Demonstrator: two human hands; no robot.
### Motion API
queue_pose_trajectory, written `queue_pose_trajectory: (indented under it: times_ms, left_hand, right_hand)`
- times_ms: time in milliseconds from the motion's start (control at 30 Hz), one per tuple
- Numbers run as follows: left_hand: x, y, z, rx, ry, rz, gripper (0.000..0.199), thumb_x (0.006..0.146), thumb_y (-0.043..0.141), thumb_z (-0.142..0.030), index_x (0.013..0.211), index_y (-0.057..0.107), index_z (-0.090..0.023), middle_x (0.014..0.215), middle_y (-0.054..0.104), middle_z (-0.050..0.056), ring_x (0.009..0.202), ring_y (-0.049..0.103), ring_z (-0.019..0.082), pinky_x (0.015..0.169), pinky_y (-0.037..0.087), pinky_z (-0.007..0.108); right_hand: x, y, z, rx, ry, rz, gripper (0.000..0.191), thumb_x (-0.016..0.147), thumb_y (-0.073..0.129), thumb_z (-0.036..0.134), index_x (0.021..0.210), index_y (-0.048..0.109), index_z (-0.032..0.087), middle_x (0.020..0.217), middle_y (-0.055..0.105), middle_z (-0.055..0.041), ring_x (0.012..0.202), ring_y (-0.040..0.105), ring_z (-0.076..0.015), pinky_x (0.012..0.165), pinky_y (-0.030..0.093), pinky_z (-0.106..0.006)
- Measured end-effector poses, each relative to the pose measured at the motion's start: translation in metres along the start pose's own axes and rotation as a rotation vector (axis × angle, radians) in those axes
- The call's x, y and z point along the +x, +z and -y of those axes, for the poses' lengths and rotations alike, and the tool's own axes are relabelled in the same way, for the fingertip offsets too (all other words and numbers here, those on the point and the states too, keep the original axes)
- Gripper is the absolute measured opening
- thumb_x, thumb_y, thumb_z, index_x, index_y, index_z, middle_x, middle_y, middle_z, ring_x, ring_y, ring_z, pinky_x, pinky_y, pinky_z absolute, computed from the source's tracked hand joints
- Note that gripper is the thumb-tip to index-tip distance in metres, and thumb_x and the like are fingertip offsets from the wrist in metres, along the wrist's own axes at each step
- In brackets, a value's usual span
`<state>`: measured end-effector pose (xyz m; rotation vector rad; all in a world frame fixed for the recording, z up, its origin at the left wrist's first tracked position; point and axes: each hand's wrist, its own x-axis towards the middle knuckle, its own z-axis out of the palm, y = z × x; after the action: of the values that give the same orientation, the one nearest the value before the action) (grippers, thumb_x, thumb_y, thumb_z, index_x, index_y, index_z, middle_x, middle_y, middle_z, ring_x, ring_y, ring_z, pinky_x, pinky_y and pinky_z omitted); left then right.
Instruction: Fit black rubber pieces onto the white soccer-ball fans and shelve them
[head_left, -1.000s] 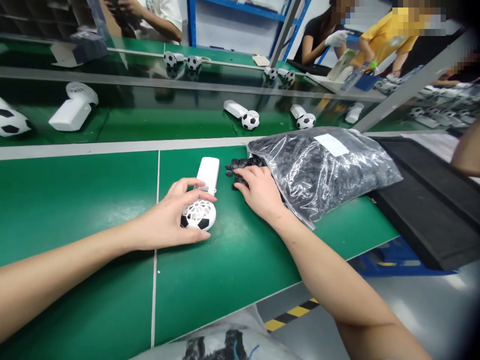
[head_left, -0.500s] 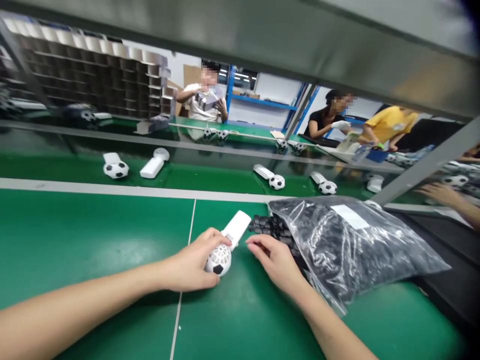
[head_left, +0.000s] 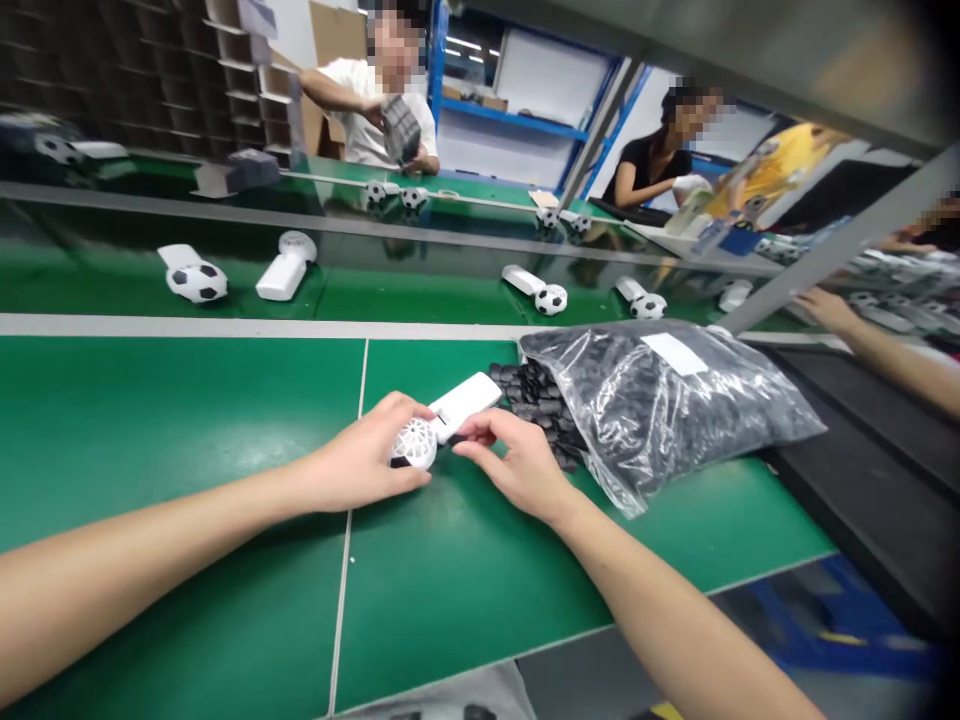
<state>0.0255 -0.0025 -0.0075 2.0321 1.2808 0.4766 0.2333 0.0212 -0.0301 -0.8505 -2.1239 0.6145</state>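
White fan [head_left: 465, 404] on the green counter [head_left: 180, 390], its round head within the left hand's [head_left: 364, 458] fingers.
Those fingers curl around the head [head_left: 415, 444], thumb on the near side, while the handle slants away toward the right. Beside the handle's near edge, the right hand [head_left: 523, 463] has thumb and forefinger drawn close; whether they pinch anything, I cannot tell. Just beyond, small black pieces [head_left: 536, 405] spill from a clear plastic bag [head_left: 675, 410].
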Motion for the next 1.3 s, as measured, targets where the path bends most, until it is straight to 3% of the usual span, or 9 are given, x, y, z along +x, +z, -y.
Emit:
queue_pose_trajectory:
  times_ms: [133, 267, 467, 633, 900, 1067, 1200, 1300]
  left_hand:
    - [0.002, -0.001, 0.001, 0.019, -0.019, 0.029, 0.047, 0.070, 0.057, -0.029, 0.114, 0.042, -0.020, 0.114, 0.041, 0.007, 0.100, 0.048, 0.023, 0.087, 0.041, 0.039]
    - [0.002, -0.005, 0.000, 0.014, 0.023, 0.054, 0.045, 0.069, 0.055, -0.023, 0.112, 0.043, -0.020, 0.113, 0.042, 0.006, 0.100, 0.048, 0.022, 0.086, 0.042, 0.036]
    - [0.005, -0.012, 0.002, -0.018, 0.101, 0.173, 0.046, 0.065, 0.055, -0.016, 0.110, 0.045, -0.024, 0.113, 0.044, 0.003, 0.102, 0.048, 0.020, 0.088, 0.042, 0.032]
    - [0.008, -0.005, 0.003, -0.009, 0.068, 0.055, 0.038, 0.068, 0.062, -0.031, 0.103, 0.049, -0.022, 0.107, 0.047, 0.003, 0.097, 0.049, 0.021, 0.085, 0.042, 0.034]
    - [0.009, 0.002, 0.002, 0.032, 0.087, -0.022, 0.026, 0.070, 0.057, -0.026, 0.094, 0.051, -0.020, 0.098, 0.049, 0.003, 0.091, 0.050, 0.020, 0.079, 0.043, 0.035]
    - [0.006, 0.002, 0.000, 0.013, 0.121, -0.050, 0.024, 0.068, 0.057, -0.022, 0.091, 0.052, -0.020, 0.097, 0.050, 0.002, 0.091, 0.050, 0.020, 0.080, 0.042, 0.034]
    - [0.023, -0.015, 0.005, -0.033, 0.038, -0.126, 0.029, 0.065, 0.060, -0.022, 0.093, 0.052, -0.020, 0.091, 0.053, 0.000, 0.081, 0.053, 0.017, 0.072, 0.044, 0.030]
    - [0.063, -0.043, 0.019, 0.090, 0.008, -0.353, 0.034, 0.065, 0.062, -0.022, 0.096, 0.051, -0.020, 0.093, 0.053, 0.000, 0.081, 0.054, 0.017, 0.073, 0.045, 0.030]
  right_hand:
    - [-0.001, 0.003, 0.001, -0.018, -0.159, 0.115, 0.009, 0.084, 0.054, 0.020, 0.087, 0.063, 0.020, 0.086, 0.066, -0.0022, 0.084, 0.057, -0.0139, 0.078, 0.047, -0.029]
    - [-0.001, 0.006, -0.001, -0.167, -0.271, 0.140, 0.017, 0.088, 0.046, 0.018, 0.093, 0.062, 0.021, 0.088, 0.064, -0.0045, 0.083, 0.053, -0.0152, 0.074, 0.045, -0.031]
    - [0.000, 0.012, 0.002, -0.119, -0.310, 0.137, 0.013, 0.088, 0.049, 0.022, 0.086, 0.061, 0.020, 0.084, 0.066, -0.0034, 0.080, 0.056, -0.0144, 0.074, 0.043, -0.030]
    - [0.002, 0.018, 0.004, -0.026, -0.215, 0.105, 0.007, 0.085, 0.054, 0.020, 0.081, 0.060, 0.020, 0.078, 0.066, -0.0006, 0.078, 0.057, -0.0139, 0.075, 0.042, -0.029]
    - [0.010, 0.015, 0.008, 0.025, -0.029, 0.132, 0.013, 0.079, 0.063, 0.026, 0.069, 0.057, 0.018, 0.068, 0.061, 0.0012, 0.068, 0.054, -0.0126, 0.068, 0.040, -0.026]
    - [0.011, 0.018, 0.010, -0.006, -0.025, 0.125, 0.015, 0.079, 0.063, 0.026, 0.069, 0.056, 0.017, 0.068, 0.060, 0.0010, 0.069, 0.053, -0.0128, 0.067, 0.041, -0.026]
    - [0.013, 0.002, 0.006, -0.174, -0.019, 0.014, 0.013, 0.080, 0.061, 0.031, 0.081, 0.058, 0.018, 0.080, 0.062, -0.0019, 0.078, 0.055, -0.0153, 0.072, 0.043, -0.028]
    - [0.009, -0.019, -0.005, -0.561, 0.102, -0.098, 0.014, 0.080, 0.061, 0.027, 0.089, 0.060, 0.017, 0.092, 0.061, -0.0070, 0.088, 0.053, -0.0221, 0.076, 0.044, -0.035]
